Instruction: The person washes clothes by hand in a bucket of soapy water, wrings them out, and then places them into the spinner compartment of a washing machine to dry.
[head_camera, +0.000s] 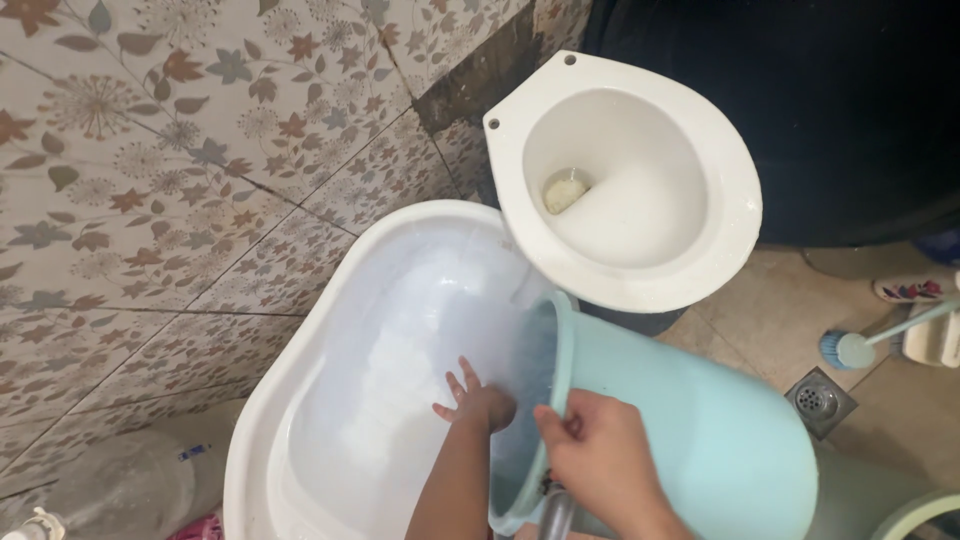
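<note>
Near lower centre of the frame, right hand (600, 445) is gripping the tilted blue bucket's (700, 430) rim; left hand (475, 400), fingers spread, is resting in the white tub (290, 400); a slipping grip could spill water.

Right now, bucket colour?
Light blue-green bucket, tipped over the white tub; head view.

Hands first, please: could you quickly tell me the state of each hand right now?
Left hand: open, fingers spread inside the white oval plastic tub.
Right hand: closed on the rim of the tilted light-blue plastic bucket.
</note>
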